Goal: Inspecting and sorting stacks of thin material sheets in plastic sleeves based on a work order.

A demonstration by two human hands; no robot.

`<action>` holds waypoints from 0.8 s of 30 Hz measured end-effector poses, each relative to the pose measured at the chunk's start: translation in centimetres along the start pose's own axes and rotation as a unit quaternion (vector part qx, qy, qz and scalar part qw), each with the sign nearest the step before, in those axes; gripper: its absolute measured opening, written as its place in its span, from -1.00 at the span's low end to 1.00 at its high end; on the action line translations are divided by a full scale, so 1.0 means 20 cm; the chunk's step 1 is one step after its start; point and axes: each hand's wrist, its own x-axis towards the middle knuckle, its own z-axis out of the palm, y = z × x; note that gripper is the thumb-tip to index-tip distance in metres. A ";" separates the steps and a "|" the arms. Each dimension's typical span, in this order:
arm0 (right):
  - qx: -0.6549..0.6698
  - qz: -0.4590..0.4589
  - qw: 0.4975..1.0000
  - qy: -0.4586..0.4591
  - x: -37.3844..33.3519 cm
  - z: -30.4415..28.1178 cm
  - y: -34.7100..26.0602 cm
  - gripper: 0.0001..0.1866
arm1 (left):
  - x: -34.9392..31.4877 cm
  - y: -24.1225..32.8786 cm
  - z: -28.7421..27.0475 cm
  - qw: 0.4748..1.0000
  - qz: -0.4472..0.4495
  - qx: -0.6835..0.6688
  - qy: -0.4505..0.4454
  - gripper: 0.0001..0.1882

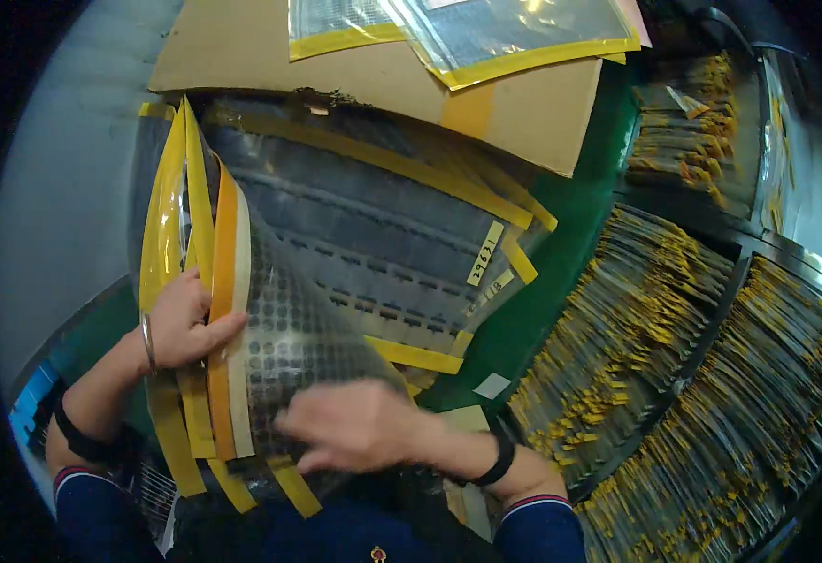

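A flexible see-through sheet with rows of dark dots (289,328) curves up in front of me, an orange and cream strip along its left edge. My left hand (184,321) grips that edge, its thumb lying over the strip. Beside it, a clear sleeve with yellow-taped edges (162,235) bulges a little apart. Low over the dotted sheet is my right hand (359,427), its fingers curled and smeared by motion; whether it touches the sheet I cannot tell. Behind lie more grey see-through sheets (354,220), edged in yellow tape and marked with rows of dark dashes.
A large cardboard piece (373,89) lies at the back, bearing clear yellow-edged sleeves (514,42). On the right, metal racks hold many upright sheets with yellow edges (617,328). A small white paper piece (492,386) rests on the green surface (542,291).
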 end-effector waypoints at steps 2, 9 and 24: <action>-0.150 0.043 0.985 0.070 -0.01 -0.21 0.27 -0.67 | -0.05 -0.03 -0.02 0.999 -0.024 -0.040 -0.027 -0.66; -0.457 0.406 0.773 0.168 -0.35 -0.89 0.90 -0.50 | -0.12 -0.06 -0.05 0.995 -0.015 -0.018 -0.092 -0.64; -0.157 0.314 0.846 0.402 -0.42 -0.65 0.63 -0.83 | -0.05 0.09 -0.07 0.986 -0.110 -0.074 -0.104 -0.71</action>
